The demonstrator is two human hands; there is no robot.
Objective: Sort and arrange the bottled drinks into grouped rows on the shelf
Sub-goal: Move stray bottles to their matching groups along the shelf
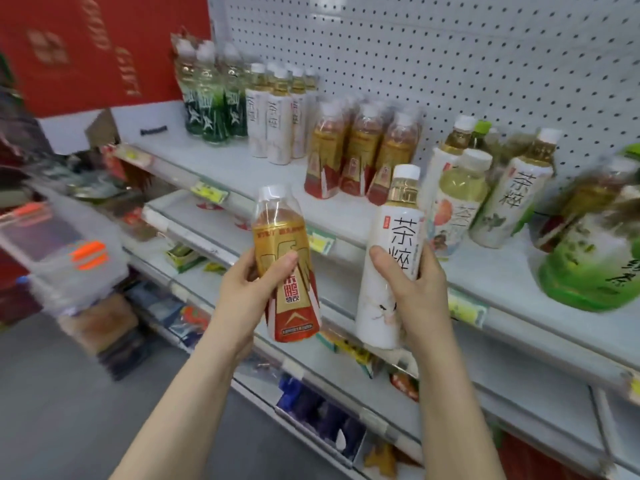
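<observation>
My left hand [252, 289] grips a gold-and-red labelled bottle [287, 237] with a white cap, held in front of the shelf edge. My right hand [415, 292] grips a tall white tea bottle [391, 233] with black characters and a white cap. On the shelf [270, 174] stand grouped rows: green-labelled bottles [214, 98] at the far left, white tea bottles [277, 112] beside them, then gold-and-red bottles [360, 150]. Mixed bottles [485, 188] crowd the right side.
A large green-labelled bottle [592, 251] sits at the far right. Price tags [209, 192] line the shelf edge. Lower shelves [346, 403] hold packaged goods. A clear plastic box [69, 251] and clutter stand at the left, below a red wall.
</observation>
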